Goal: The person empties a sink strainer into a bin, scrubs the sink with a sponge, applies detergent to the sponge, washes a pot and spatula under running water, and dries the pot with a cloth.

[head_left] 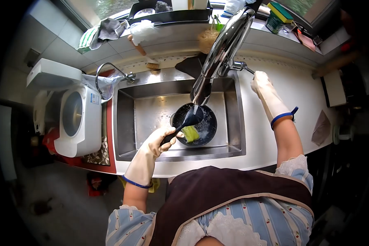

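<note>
My left hand [159,141], in a cream rubber glove with a blue cuff, is closed on the handle of a black cooking spoon [195,116]. The spoon's head is just below the spout of the chrome faucet [226,49], where a little water shows. Beneath it, a round dark pan [210,128] stands in the steel sink [145,117] with water and suds inside. A yellow-green cloth or sponge [190,134] lies in the pan, partly behind the spoon. My right hand [262,84], gloved the same way, is closed around the end of the faucet lever [245,68].
Left of the sink stands a white appliance [90,121] with its lid raised, beside a thin curved tap [97,78]. A wooden-handled brush [151,64] rests behind the sink. A grey cloth [322,128] lies on the right counter [293,139]. Sponges [279,13] sit on the sill.
</note>
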### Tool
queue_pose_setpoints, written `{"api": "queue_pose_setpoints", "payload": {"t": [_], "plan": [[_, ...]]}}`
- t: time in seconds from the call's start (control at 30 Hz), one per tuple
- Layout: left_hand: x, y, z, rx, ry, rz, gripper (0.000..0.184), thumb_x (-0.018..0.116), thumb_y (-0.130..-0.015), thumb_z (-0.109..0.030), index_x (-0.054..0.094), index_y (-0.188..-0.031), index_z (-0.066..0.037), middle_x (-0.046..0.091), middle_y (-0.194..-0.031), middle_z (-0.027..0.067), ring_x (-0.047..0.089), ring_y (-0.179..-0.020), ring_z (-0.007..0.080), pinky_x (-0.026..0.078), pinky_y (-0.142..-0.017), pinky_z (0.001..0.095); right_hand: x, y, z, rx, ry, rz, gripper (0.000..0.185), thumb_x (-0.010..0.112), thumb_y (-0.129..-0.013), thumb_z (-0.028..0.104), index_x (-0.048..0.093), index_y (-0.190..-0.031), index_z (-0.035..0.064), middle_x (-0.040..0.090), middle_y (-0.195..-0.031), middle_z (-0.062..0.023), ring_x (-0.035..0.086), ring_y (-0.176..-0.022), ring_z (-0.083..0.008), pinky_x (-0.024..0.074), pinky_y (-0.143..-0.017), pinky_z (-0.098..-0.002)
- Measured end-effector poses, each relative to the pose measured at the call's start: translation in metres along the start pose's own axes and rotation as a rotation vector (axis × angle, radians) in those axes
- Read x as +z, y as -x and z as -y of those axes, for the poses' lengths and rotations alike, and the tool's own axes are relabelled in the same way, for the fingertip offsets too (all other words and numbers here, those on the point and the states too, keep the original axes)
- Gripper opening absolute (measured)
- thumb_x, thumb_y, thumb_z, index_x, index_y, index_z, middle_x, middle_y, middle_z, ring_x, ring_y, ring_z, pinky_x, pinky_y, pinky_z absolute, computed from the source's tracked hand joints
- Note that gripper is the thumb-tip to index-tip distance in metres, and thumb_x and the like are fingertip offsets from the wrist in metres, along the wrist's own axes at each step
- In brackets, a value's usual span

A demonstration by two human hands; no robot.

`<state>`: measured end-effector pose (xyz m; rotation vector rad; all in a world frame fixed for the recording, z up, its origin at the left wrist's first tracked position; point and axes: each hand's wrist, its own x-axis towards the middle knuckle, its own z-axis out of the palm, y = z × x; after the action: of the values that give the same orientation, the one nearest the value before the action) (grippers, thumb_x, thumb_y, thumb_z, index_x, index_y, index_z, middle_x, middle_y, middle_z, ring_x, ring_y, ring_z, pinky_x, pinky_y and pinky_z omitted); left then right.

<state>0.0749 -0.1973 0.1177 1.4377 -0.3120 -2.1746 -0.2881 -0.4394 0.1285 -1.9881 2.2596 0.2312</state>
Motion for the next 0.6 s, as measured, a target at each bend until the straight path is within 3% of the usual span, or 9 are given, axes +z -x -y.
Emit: {"api": "queue_pose_setpoints", "payload": {"t": [0.07, 0.13, 0.2, 0.33, 0.37, 0.4, 0.47, 0.5, 0.6], "plan": [[-0.001, 0.019, 0.003, 0.096, -0.033, 0.062, 0.033, 0.043, -0.097, -0.025, 0.064, -0.093, 0.0, 0.049, -0.051, 0.0008, 0.03, -0.03, 0.006, 0.021, -0.029, 0.0208, -0.013, 0.005, 0.024, -0.123, 0.071, 0.182, 0.031, 0.056, -0.084, 0.029, 0.069, -0.096, 0.0033, 0.067, -0.101, -0.0182, 0.063, -0.099, -0.0347, 0.0518, -0.085, -0.0408], [-0.005, 0.033, 0.007, 0.091, -0.032, 0.074, 0.037, 0.043, -0.097, -0.026, 0.063, -0.099, 0.005, 0.048, -0.047, 0.0016, 0.029, -0.029, 0.0069, 0.023, -0.029, 0.0197, -0.02, 0.023, 0.028, -0.12, 0.085, 0.178, 0.031, 0.056, -0.084, 0.029, 0.068, -0.097, 0.0036, 0.067, -0.099, -0.019, 0.063, -0.097, -0.0347, 0.052, -0.085, -0.0407], [-0.006, 0.049, 0.01, 0.167, -0.079, 0.14, 0.032, 0.044, -0.097, -0.023, 0.064, -0.098, 0.003, 0.05, -0.05, 0.002, 0.03, -0.031, 0.0058, 0.02, -0.031, 0.0199, -0.016, 0.041, 0.021, -0.198, 0.012, 0.203, 0.033, 0.055, -0.086, 0.032, 0.068, -0.097, 0.004, 0.067, -0.097, -0.0178, 0.065, -0.093, -0.0331, 0.0524, -0.082, -0.0403], [-0.002, 0.065, 0.015, 0.297, -0.147, 0.174, 0.033, 0.052, -0.093, -0.025, 0.065, -0.099, 0.005, 0.052, -0.05, 0.0033, 0.027, -0.03, 0.004, 0.017, -0.03, 0.0189, 0.022, 0.101, 0.029, -0.103, -0.35, 0.366, 0.04, 0.049, -0.091, 0.043, 0.064, -0.107, 0.0091, 0.067, -0.102, -0.013, 0.066, -0.092, -0.0298, 0.0518, -0.078, -0.0388], [0.006, 0.076, 0.009, 0.304, -0.164, 0.161, 0.027, 0.059, -0.089, -0.02, 0.066, -0.1, 0.003, 0.056, -0.057, 0.0042, 0.038, -0.038, 0.0037, 0.026, -0.036, 0.017, 0.03, 0.116, 0.034, -0.079, -0.409, 0.445, 0.041, 0.048, -0.091, 0.045, 0.063, -0.108, 0.0103, 0.067, -0.104, -0.0126, 0.065, -0.095, -0.0297, 0.0509, -0.08, -0.0387], [0.011, 0.078, 0.011, 0.303, -0.166, 0.166, 0.027, 0.059, -0.089, -0.02, 0.066, -0.1, 0.003, 0.056, -0.057, 0.0042, 0.038, -0.038, 0.0037, 0.026, -0.036, 0.017, 0.037, 0.13, 0.038, -0.054, -0.468, 0.524, 0.042, 0.047, -0.091, 0.046, 0.063, -0.11, 0.0115, 0.066, -0.107, -0.0121, 0.064, -0.098, -0.0296, 0.05, -0.083, -0.0387], [0.024, 0.079, 0.019, 0.569, -0.471, -0.203, 0.024, 0.065, -0.084, -0.014, 0.066, -0.101, 0.002, 0.06, -0.069, 0.0038, 0.049, -0.053, 0.0048, 0.038, -0.048, 0.018, 0.066, 0.153, 0.04, -0.159, -0.402, 0.371, 0.038, 0.049, -0.091, 0.045, 0.066, -0.099, 0.012, 0.07, -0.088, -0.0064, 0.066, -0.083, -0.0224, 0.0501, -0.073, -0.0341], [0.039, 0.093, 0.012, 0.674, -0.726, -0.373, 0.028, 0.07, -0.08, -0.011, 0.066, -0.106, -0.003, 0.06, -0.071, 0.0023, 0.056, -0.064, 0.0104, 0.044, -0.058, 0.0266, 0.073, 0.163, 0.042, -0.149, -0.399, 0.372, 0.038, 0.049, -0.09, 0.045, 0.065, -0.099, 0.0113, 0.07, -0.089, -0.0058, 0.066, -0.086, -0.023, 0.0499, -0.074, -0.0342], [0.06, 0.114, 0.005, 0.828, -0.995, -0.428, 0.028, 0.07, -0.076, -0.01, 0.066, -0.102, -0.002, 0.062, -0.08, 0.0078, 0.057, -0.067, 0.0149, 0.046, -0.064, 0.0263, 0.077, 0.191, 0.039, -0.19, -0.464, 0.36, 0.041, 0.046, -0.09, 0.045, 0.065, -0.089, 0.0087, 0.069, -0.083, -0.0079, 0.065, -0.078, -0.0249, 0.0491, -0.07, -0.0358]]}}
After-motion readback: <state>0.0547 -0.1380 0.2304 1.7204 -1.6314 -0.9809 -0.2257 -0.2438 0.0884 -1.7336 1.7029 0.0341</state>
